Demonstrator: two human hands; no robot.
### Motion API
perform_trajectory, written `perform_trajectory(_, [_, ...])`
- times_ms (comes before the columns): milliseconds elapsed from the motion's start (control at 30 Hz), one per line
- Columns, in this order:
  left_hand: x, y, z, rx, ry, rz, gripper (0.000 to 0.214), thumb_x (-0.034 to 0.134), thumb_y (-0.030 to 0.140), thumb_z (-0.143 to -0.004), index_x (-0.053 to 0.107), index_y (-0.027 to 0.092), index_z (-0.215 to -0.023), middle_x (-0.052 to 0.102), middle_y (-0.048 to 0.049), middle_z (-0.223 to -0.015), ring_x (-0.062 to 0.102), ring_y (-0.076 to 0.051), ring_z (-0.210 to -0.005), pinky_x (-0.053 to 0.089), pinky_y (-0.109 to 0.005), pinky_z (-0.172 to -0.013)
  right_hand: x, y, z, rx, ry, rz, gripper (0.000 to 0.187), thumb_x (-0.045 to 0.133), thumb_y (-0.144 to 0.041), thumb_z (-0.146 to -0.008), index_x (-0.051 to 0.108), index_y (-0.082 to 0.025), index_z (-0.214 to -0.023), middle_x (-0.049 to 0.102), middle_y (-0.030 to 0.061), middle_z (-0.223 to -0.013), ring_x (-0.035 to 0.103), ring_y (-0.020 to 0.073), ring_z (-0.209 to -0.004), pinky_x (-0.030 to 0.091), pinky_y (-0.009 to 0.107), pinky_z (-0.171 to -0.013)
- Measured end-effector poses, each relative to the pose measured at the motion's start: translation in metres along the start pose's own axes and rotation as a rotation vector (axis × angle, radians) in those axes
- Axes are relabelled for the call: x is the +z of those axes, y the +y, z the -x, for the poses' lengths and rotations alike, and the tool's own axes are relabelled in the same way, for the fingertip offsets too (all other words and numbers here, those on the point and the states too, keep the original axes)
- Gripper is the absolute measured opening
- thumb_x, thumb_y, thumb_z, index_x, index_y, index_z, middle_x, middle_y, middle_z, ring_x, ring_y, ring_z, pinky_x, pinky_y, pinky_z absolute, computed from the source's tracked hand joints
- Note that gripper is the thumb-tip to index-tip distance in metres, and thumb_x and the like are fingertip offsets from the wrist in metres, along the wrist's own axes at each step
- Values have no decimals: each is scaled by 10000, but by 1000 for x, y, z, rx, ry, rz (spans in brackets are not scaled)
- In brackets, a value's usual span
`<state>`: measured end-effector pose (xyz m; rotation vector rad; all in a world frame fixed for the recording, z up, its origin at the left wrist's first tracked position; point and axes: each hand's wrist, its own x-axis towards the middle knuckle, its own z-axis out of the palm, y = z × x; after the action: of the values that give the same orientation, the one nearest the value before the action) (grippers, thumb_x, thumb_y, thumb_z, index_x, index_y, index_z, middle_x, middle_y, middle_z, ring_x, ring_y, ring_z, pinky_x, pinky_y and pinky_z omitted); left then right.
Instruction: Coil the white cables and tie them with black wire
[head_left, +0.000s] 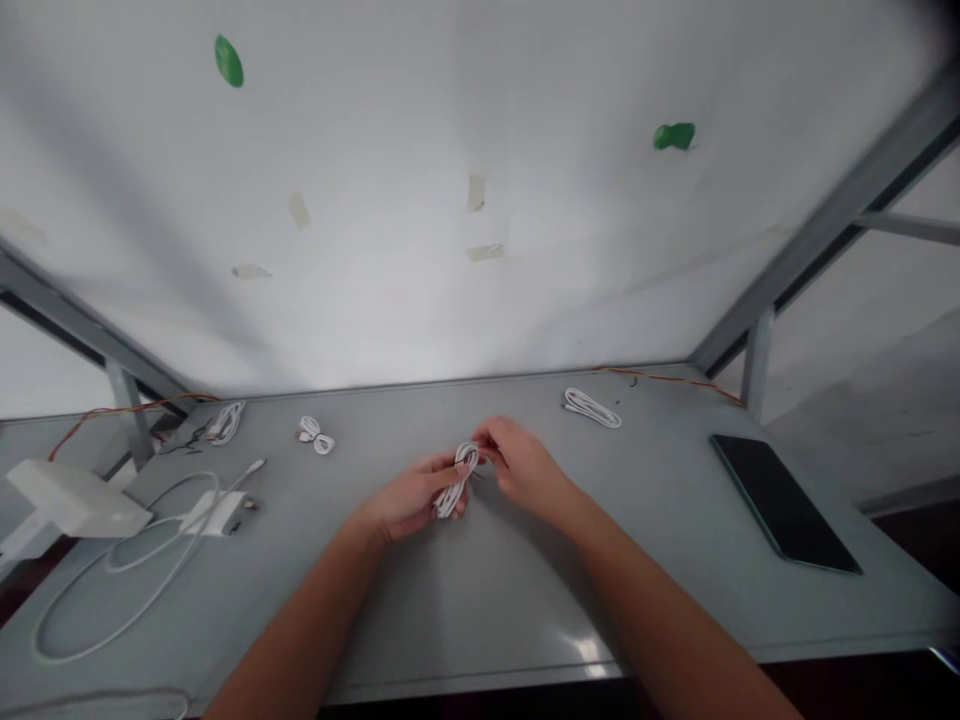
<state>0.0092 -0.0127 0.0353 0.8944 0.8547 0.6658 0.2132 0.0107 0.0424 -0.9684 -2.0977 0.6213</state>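
White coiled cable is being held above the grey bench, its long axis slanting up from the left grip, closing around the lower loops, toward the right grip, pinching the upper end.

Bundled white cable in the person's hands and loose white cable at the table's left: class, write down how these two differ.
The bundled white cable is folded into a tight, narrow hank, while the loose white cable spreads in wide, open loops. The bundled white cable is held between the left hand and right hand; the loose white cable lies on the grey table. Both are white.
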Motion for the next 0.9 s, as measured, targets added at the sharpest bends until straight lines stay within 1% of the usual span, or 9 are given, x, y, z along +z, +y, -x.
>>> perform_trajectory(100, [-2,-1,3,-34,-5,-117,334,810,416,-824,683,160,-997,631,-3,-718,582,-128,-586,414,-241,-551,-3,4,-1,-41,72,36,246,475,-44,-920,625,-195,-1044,646,81,-978,608,212,-909,487,334,-825])
perform_trajectory(200, [-2,-5,-2,18,122,-29,387,858,374,-733,650,168,-987,704,-42,-895,603,-119,-596,417,-230,-523,-2,12,-3,4,140,25,251,467,-71,-955,669,-182,-1055,643,83,-975,616,205,-893,489,329,-814])
perform_trajectory(267, [-2,-7,-7,118,227,29,428,873,387,-704,628,171,-980,721,-56,-993,555,-83,-559,385,-215,-490,-1,17,-4,60,169,13,250,478,-79,-962,696,-182,-1029,644,76,-964,618,194,-865,485,319,-798])
perform_trajectory(367, [-5,-8,-12,284,323,-28,461,823,507,-777,637,159,-1014,726,-57,-959,487,-63,-524,368,-214,-493,0,21,-5,128,177,-4,248,508,-61,-938,721,-180,-981,652,67,-945,610,180,-822,474,305,-765])
perform_trajectory(467, [-10,-5,-12,353,402,-172,512,701,645,-850,673,153,-989,710,-47,-825,452,-78,-501,349,-224,-483,-1,20,-6,184,146,-24,224,544,-54,-917,728,-174,-964,658,61,-940,601,166,-783,465,290,-732])
perform_trajectory(600, [-13,-2,-11,317,423,-328,527,689,688,-829,702,161,-844,579,6,-583,417,-93,-481,304,-217,-472,-4,19,-6,213,113,-31,158,584,-83,-921,717,-169,-924,659,54,-918,602,166,-798,465,292,-747])
perform_trajectory(767, [-9,-2,-8,229,347,-196,584,810,625,-716,707,163,-1059,698,-40,-846,438,-84,-530,329,-230,-508,-6,21,-5,215,129,15,149,585,-66,-920,692,-169,-909,645,49,-919,597,167,-816,466,293,-765])
perform_trajectory(833, [-10,-2,-7,188,349,-269,537,795,606,-724,719,161,-1015,682,-36,-815,443,-98,-542,327,-245,-521,-6,20,-5,216,114,36,160,576,-49,-922,686,-165,-910,641,50,-923,598,165,-807,466,287,-759])
perform_trajectory(900, [-12,-2,-6,165,344,-455,407,734,563,-783,717,170,-886,636,-16,-724,450,-120,-553,331,-265,-544,-8,17,-5,207,91,86,182,555,-28,-924,678,-161,-905,636,58,-939,598,164,-801,469,287,-764])
